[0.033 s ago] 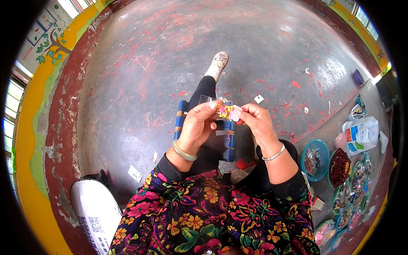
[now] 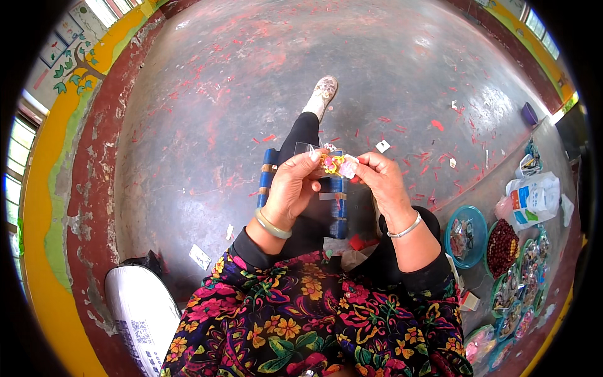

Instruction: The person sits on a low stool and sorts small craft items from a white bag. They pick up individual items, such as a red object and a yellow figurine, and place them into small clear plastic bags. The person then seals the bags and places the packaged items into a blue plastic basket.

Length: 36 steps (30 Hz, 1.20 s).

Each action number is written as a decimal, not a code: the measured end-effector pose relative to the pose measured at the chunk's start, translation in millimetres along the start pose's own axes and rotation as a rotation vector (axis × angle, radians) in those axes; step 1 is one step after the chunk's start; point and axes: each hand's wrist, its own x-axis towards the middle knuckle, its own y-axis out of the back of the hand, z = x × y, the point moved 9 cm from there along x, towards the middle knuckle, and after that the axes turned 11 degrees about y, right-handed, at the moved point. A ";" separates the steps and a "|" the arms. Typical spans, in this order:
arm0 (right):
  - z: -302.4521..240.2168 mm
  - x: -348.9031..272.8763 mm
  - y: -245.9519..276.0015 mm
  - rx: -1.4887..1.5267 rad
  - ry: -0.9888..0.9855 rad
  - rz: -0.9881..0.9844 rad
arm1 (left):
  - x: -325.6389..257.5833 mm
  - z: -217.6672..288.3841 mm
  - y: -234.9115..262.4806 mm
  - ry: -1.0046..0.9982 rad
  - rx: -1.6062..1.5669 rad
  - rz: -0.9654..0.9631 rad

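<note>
Just above my lap, both hands meet at a small clear plastic bag (image 2: 305,148) with yellow and pink trinkets (image 2: 331,164) at its right end. My left hand (image 2: 294,185) pinches the bag between thumb and fingers, a pale bangle on its wrist. From the other side, my right hand (image 2: 384,182) grips a pale pink piece (image 2: 347,166) beside the yellow parts. Whether this piece lies inside the bag or at its mouth, I cannot tell. Beneath the hands is a frame of blue rolls (image 2: 338,207) with tan bands, partly hidden by my arms and leg.
On the right stand a blue basin (image 2: 467,261) of small packets, a basket of dark red beads (image 2: 502,248), several trays of small parts (image 2: 504,292) and a white plastic bag (image 2: 534,198). A white sack (image 2: 141,314) is at lower left. Red scraps (image 2: 438,125) litter the floor.
</note>
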 end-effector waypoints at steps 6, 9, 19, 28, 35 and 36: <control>-0.4 0.2 6.2 0.063 0.000 0.098 | -0.4 -12.5 0.9 0.022 -0.124 0.054; -2.9 0.8 4.2 -0.022 0.037 0.030 | 0.8 -7.4 -4.6 -0.021 -0.125 0.022; -5.0 -1.4 2.6 0.063 -0.029 0.048 | 1.3 -8.0 -5.0 -0.063 -0.189 -0.003; -1.1 -1.1 7.2 0.039 -0.022 0.044 | -2.1 -6.3 -12.7 -0.076 -0.158 0.003; -2.4 -1.1 8.3 0.038 -0.035 0.066 | -1.1 -12.1 -14.7 -0.046 -0.095 -0.067; -2.4 -1.1 8.0 0.039 -0.037 0.065 | -0.6 -13.0 -14.2 -0.045 -0.088 -0.069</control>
